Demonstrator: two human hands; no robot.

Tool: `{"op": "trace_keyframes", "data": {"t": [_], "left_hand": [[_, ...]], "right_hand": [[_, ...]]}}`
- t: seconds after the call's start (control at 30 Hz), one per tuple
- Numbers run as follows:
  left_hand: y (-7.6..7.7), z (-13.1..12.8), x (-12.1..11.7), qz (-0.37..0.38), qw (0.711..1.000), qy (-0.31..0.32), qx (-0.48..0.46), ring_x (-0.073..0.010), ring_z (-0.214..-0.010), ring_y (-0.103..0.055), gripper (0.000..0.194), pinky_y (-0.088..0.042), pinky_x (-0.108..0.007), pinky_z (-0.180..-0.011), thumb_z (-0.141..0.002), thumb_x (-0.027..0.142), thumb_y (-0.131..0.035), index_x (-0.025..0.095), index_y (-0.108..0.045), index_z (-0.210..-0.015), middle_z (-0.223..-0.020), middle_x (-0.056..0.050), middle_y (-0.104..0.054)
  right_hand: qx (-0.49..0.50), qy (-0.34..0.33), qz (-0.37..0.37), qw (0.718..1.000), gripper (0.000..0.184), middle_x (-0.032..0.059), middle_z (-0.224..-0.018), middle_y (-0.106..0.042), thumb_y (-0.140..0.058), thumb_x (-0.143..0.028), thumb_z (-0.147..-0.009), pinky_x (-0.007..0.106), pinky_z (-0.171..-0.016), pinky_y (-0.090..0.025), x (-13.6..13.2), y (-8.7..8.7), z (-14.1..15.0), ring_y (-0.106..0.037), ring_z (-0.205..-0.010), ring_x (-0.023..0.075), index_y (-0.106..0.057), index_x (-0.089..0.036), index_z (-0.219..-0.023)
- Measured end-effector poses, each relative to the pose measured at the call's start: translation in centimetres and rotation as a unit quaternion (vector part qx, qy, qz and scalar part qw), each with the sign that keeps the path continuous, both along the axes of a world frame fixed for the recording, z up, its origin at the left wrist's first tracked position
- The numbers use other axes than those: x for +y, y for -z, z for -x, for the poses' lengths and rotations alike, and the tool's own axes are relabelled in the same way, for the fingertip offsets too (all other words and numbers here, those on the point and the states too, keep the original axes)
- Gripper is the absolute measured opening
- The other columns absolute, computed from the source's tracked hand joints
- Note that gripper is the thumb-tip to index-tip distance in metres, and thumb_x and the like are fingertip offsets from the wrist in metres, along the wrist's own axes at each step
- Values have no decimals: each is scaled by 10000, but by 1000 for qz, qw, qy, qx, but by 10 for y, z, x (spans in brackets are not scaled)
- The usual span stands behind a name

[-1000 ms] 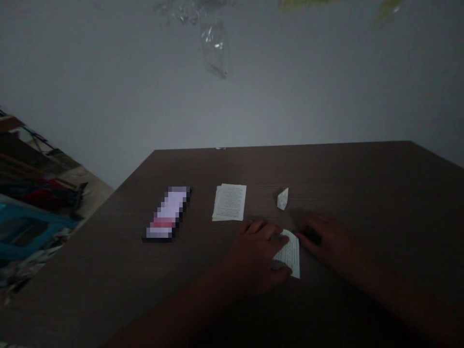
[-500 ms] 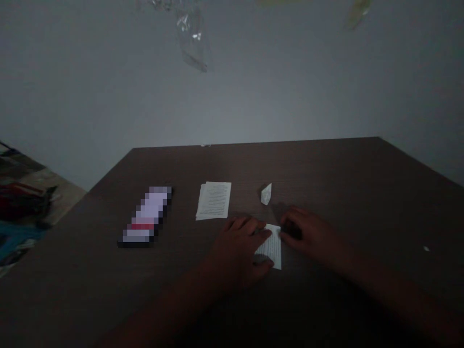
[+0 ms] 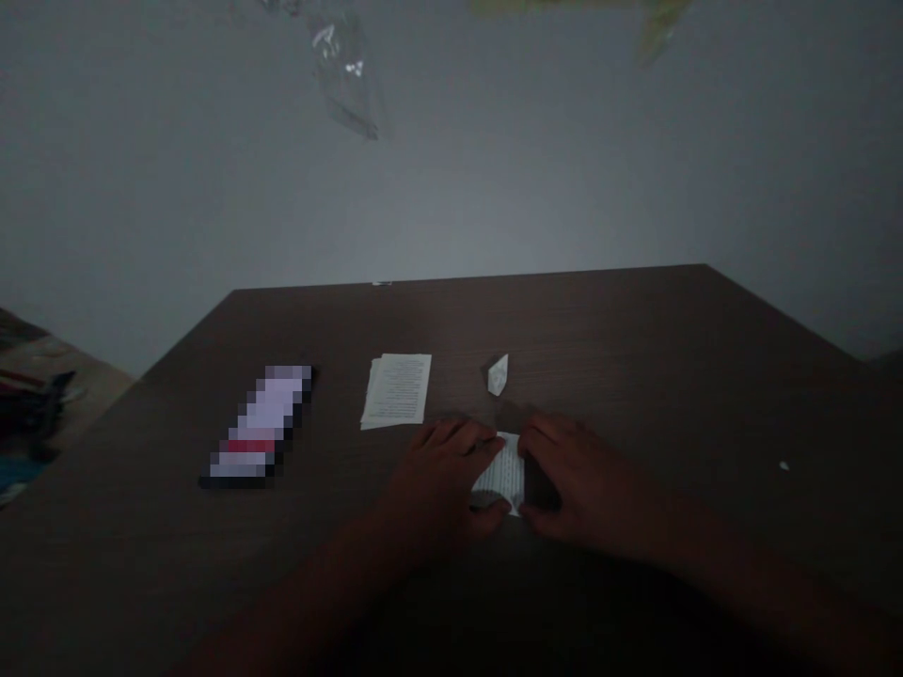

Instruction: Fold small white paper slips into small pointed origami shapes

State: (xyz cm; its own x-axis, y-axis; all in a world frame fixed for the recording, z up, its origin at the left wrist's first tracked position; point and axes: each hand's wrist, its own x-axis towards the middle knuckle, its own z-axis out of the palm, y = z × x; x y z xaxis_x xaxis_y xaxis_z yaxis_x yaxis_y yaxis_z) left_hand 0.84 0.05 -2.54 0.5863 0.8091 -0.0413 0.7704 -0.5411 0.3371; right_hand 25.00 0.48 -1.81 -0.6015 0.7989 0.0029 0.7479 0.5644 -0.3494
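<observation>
A small printed sheet of paper (image 3: 502, 475) lies on the table between my two hands, its left part covered. My left hand (image 3: 444, 480) grips it from the left, fingers at the far edge and thumb at the near edge. On the other side, my right hand (image 3: 575, 475) has its fingertips and thumb curled onto the right edge. Beyond the sheet stands a small folded piece of printed paper (image 3: 498, 375) with a pointed top. To the left of it is a stack of printed paper sheets (image 3: 399, 390).
A phone (image 3: 261, 423) with a blurred screen lies at the left of the dark wooden table (image 3: 564, 320). A tiny white scrap (image 3: 784, 465) is on the right. Clear plastic (image 3: 345, 75) hangs on the wall behind. Clutter sits on the floor at far left.
My right hand has come in to the sheet's right edge, its thumb now at the near corner. My left hand stays on the sheet. The view has turned slightly right.
</observation>
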Motion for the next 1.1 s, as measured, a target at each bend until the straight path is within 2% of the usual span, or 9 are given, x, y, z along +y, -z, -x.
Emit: {"op": "trace_keyframes", "data": {"t": [0.3,0.5,0.77,0.93,1.1], "left_hand": [[-1,2,1,-11,1000,9,-22,-380,-1458,-649,610,-513,-581,-1278,-955,381,-834,284,-704,-1544,-1525,-96,-735],[-1,2,2,-6,1000,8,-17,-385,-1469,-638,650,-515,-584,-1275,-954,372,-842,220,-688,-1567,-1527,-120,-731],[-1,1,4,-7,1000,9,-15,-386,-1470,-642,640,-515,-610,-1277,-955,385,-860,205,-701,-1548,-1512,-132,-734],[-1,1,4,-13,1000,2,-10,-394,-1504,-628,645,-505,-604,-1289,-932,400,-876,234,-714,-1534,-1570,-134,-705],[1,1,4,-27,1000,-9,-10,-417,-1554,-583,605,-494,-600,-1294,-923,403,-884,249,-737,-1489,-1657,-137,-653]], "right_hand": [[37,-12,-16,999,316,138,-1158,-737,-867,-285,-814,553,-959,-586,-1,7,0,-709,-1069,365,-683,-219,-1062],[50,36,-26,998,199,115,-1096,-720,-811,-233,-872,457,-897,-584,13,15,2,-722,-1038,321,-646,-226,-983],[75,110,-57,989,126,97,-1060,-707,-766,-237,-947,423,-856,-578,36,33,-4,-717,-966,285,-646,-230,-986],[88,125,-78,985,36,99,-1087,-726,-706,-250,-1010,441,-898,-601,44,42,-6,-732,-1005,291,-691,-234,-1038],[115,99,-75,986,116,113,-1158,-743,-666,-222,-1054,472,-986,-607,45,47,-9,-748,-1096,300,-748,-224,-1135]]}}
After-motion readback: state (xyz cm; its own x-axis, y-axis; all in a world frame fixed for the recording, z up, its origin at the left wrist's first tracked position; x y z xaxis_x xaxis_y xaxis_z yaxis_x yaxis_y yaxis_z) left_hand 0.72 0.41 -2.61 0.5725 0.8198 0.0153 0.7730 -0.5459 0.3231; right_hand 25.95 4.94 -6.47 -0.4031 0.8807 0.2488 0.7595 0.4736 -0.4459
